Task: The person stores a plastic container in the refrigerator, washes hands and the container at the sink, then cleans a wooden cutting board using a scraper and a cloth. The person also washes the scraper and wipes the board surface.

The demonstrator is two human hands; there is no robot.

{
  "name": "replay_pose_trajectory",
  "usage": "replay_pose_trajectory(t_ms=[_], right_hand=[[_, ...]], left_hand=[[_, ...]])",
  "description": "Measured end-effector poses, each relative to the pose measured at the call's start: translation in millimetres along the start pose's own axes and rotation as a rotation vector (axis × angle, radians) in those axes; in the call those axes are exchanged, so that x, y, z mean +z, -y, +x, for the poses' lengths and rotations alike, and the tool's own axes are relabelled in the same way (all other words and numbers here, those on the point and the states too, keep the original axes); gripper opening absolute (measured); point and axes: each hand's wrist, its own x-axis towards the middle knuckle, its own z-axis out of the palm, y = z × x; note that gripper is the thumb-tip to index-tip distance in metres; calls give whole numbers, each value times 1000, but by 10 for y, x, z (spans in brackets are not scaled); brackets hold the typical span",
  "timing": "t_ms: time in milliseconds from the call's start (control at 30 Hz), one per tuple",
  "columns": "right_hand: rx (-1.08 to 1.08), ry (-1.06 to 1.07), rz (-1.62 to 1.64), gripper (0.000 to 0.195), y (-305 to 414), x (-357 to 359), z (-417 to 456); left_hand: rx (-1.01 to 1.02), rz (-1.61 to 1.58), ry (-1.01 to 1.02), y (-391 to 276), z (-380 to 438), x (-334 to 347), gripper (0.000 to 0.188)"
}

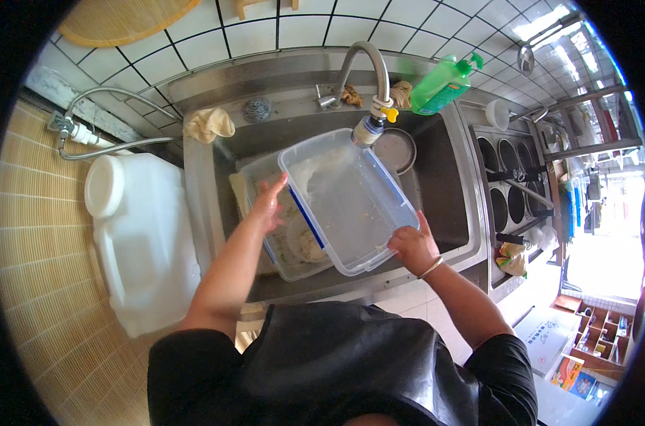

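A clear plastic container with blue edge strips (349,207) is tilted under the tap's filter nozzle (367,131), over a steel sink (450,186). My right hand (414,246) grips its near right corner. My left hand (269,205) is at its left rim, thumb near the upper left corner and fingers spread; whether it bears any weight cannot be told. Beneath, partly hidden, a second clear container (293,272) holds cloudy water and a pale lump (309,246). A round metal dish (396,150) lies in the sink behind the upper container.
On the sink's back ledge are a beige cloth (209,125), a steel scourer (257,109) and a green pump bottle (442,88). A curved tap (366,50) rises behind. A large white plastic jug (146,239) stands left. Round metal wells (508,154) lie right of the sink.
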Motion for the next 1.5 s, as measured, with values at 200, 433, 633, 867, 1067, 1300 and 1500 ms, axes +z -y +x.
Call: replay_pose_trajectory(t_ms=[200, 433, 633, 867, 1067, 1300, 1500], right_hand=[[-107, -381, -40, 22, -53, 285, 194], [426, -394, -12, 53, -286, 253, 121], [971, -158, 2049, 71, 137, 736, 433], [987, -11, 2025, 70, 305, 841, 483], [939, 366, 1407, 23, -820, 241, 180], [996, 259, 665, 42, -1109, -1110, 684], [700, 197, 423, 54, -863, -1736, 1199]], left_hand=[[184, -302, 237, 161, 114, 348, 79], [664, -399, -89, 216, -66, 1007, 77], [943, -163, -289, 141, -276, 776, 92], [655, -238, -238, 168, -743, 729, 108], [282, -372, 96, 206, -675, 204, 95], [-255, -519, 774, 729, -151, 538, 81], [-433, -815, 986, 1150, -165, 1257, 78]])
